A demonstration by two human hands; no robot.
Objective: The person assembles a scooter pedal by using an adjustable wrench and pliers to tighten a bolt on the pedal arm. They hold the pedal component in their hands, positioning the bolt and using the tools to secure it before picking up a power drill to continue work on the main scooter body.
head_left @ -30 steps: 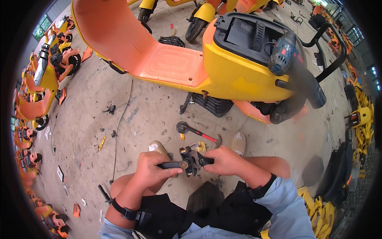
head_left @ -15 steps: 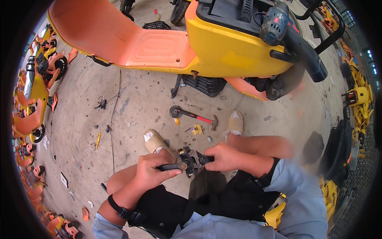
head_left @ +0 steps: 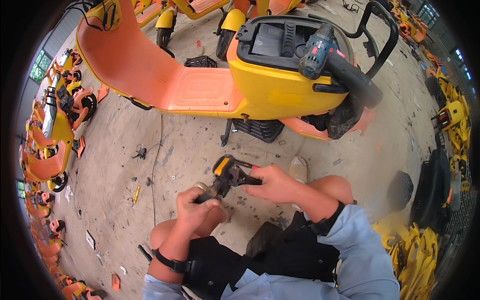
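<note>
A dark metal mechanical part [head_left: 227, 182] with a yellow strip at its upper end is held in front of me between both hands; I cannot make out its exact kind. My left hand [head_left: 194, 207] is closed round a black arm on its left side, thumb laid along it. From the other side, my right hand [head_left: 272, 184] grips a black handle-like piece of the same part. Just behind it on the floor, a stretch of a hammer's red and black handle [head_left: 245, 164] shows; its head is hidden by my right hand.
A yellow and orange scooter [head_left: 205, 90] stands ahead, a blue and black power drill [head_left: 317, 52] on its rear. A cable [head_left: 158, 175] and small parts lie on the floor. Scooters [head_left: 50, 160] line the left; yellow panels [head_left: 412, 255] and black pieces [head_left: 427, 190] lie right.
Both hands have raised the part and tilted it, so its yellow strip now faces up. The view has shifted, bringing more scooters in at the top. My right leg has moved left in view.
</note>
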